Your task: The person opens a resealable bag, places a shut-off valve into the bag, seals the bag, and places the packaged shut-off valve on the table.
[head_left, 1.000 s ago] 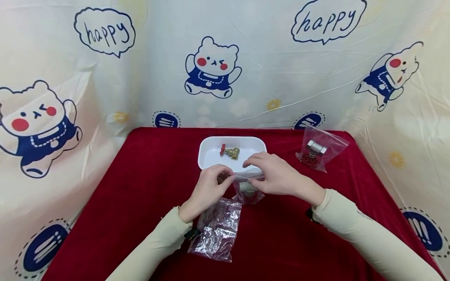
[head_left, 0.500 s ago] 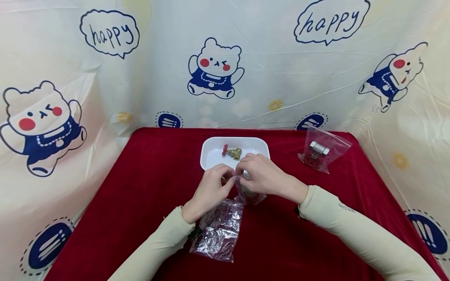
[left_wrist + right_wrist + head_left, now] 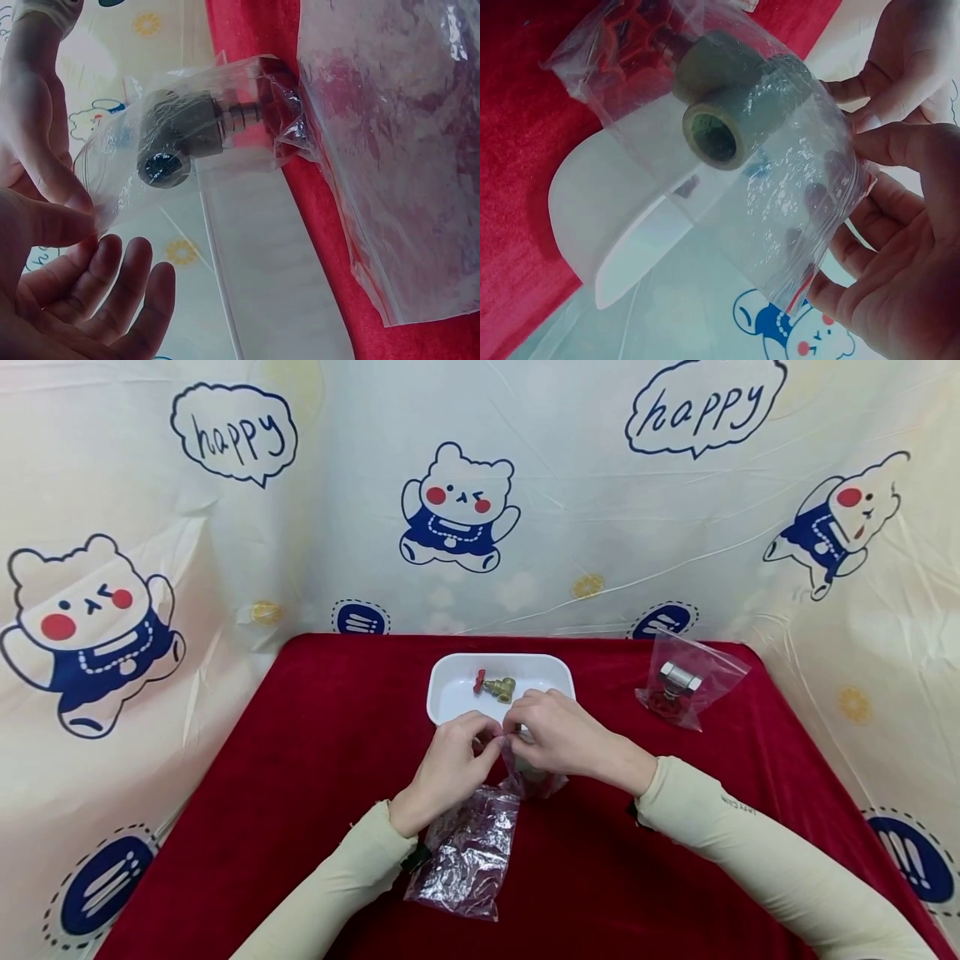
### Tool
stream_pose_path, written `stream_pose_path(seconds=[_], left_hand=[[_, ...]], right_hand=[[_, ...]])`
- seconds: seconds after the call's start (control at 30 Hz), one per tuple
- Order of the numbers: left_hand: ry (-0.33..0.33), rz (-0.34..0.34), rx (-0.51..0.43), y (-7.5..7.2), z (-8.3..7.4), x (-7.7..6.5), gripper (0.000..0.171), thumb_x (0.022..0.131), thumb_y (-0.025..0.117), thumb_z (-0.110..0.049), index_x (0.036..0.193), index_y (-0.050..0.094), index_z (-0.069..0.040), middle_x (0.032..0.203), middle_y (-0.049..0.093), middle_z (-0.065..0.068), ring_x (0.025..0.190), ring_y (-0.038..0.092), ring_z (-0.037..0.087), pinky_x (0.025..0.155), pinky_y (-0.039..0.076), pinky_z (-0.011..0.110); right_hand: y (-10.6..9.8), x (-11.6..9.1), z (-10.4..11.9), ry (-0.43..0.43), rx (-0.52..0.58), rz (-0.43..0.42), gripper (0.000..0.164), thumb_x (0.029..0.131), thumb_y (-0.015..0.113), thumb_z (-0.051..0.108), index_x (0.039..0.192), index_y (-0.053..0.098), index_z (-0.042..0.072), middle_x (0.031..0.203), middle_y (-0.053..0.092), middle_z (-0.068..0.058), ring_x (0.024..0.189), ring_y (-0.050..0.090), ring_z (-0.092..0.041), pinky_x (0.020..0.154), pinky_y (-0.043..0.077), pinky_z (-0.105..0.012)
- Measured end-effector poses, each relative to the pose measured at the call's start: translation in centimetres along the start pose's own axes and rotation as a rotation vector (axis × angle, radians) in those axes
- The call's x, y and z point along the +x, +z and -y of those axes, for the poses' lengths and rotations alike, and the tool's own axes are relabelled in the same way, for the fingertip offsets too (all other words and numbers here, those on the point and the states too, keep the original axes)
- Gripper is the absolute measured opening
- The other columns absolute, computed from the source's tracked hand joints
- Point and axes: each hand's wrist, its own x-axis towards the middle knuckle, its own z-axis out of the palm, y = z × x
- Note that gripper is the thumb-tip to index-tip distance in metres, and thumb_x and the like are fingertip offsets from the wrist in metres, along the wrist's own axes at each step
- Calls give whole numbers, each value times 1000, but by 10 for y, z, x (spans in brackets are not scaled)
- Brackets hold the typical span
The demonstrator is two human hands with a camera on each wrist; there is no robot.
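Observation:
A clear zip bag hangs from both hands, holding a valve with a grey-green body and a red handwheel. My left hand pinches the bag's top edge between thumb and forefinger. Close against it, my right hand pinches the same edge, with its other fingers behind the plastic in the right wrist view. The head view shows the bagged valve partly hidden by the right hand. Beyond the hands, a brass valve with a red handle lies in a white tray.
A flat clear bag lies on the red cloth near my left wrist. At the back right is another bag with a silver valve and red handwheel inside. Printed curtains stand behind and at both sides.
My right hand has shifted left along the bag's top edge, its spread fingers drawing in to pinch beside the left hand. Over the last half second both hands are nearly still.

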Motion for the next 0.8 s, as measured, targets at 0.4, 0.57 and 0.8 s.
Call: stream_pose_path(seconds=[0.4, 0.57, 0.8], left_hand=[[-12, 7, -21, -1, 0, 0, 6, 95, 74, -4, 94, 75, -10, 91, 68, -3, 78, 62, 9, 66, 54, 29], [-22, 7, -31, -1, 0, 0, 7, 95, 74, -3, 94, 75, -10, 91, 68, -3, 78, 61, 9, 67, 54, 29], [-35, 13, -35, -1, 1, 0, 7, 96, 73, -4, 94, 74, -10, 90, 68, -4, 76, 60, 9, 66, 53, 29]], right_hand=[[0, -6, -4, 89, 87, 19, 4, 88, 77, 12, 88, 77, 16, 80, 64, 9, 72, 53, -11, 67, 47, -32], [1, -7, -5, 108, 119, -7, 5, 86, 76, 11, 87, 78, 15, 81, 67, 9, 72, 54, -11, 65, 48, -31], [-2, -11, -10, 175, 122, 23, 8, 85, 78, 13, 82, 73, 18, 77, 63, 11, 70, 52, -12, 63, 47, -31]])
